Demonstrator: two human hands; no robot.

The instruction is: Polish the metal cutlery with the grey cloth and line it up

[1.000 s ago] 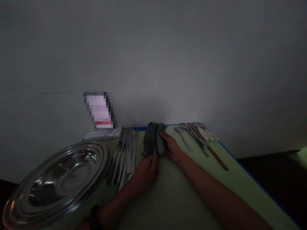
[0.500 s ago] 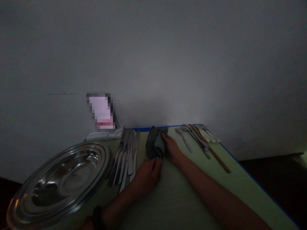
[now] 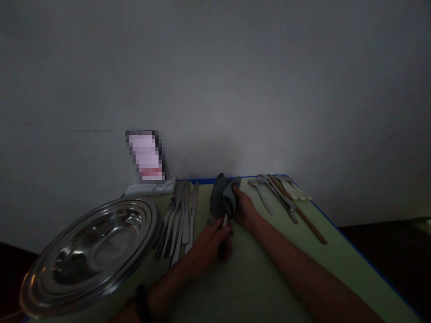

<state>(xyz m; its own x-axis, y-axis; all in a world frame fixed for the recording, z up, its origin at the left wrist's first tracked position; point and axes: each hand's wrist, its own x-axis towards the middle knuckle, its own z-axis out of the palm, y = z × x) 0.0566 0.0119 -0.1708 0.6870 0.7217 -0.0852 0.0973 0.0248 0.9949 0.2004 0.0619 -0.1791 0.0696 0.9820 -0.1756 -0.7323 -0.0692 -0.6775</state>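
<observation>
My right hand [image 3: 246,208] is closed on a grey cloth [image 3: 220,197], folded and bunched above the middle of the table. Just below it, my left hand [image 3: 212,240] pinches a thin metal piece of cutlery [image 3: 225,220], whose short visible end shows between thumb and finger. The cloth and fingers hide the rest of this piece, so its kind cannot be made out. Several table knives [image 3: 180,220] lie side by side left of my hands. Right of them, a lone spoon [image 3: 261,197] rests on the table.
A stack of shiny steel plates [image 3: 148,211] stands at the left. Farther right lie more spoons [image 3: 279,195], wooden chopsticks [image 3: 311,226] and white-handled cutlery [image 3: 294,192]. A blurred-out phone [image 3: 146,154] leans against the wall above a white cloth [image 3: 148,188]. The table [image 3: 323,264] has a blue edge.
My left hand has turned slightly, and the end of the metal piece shows more clearly. The cloth remains in my right hand. The whole view has shifted a little.
</observation>
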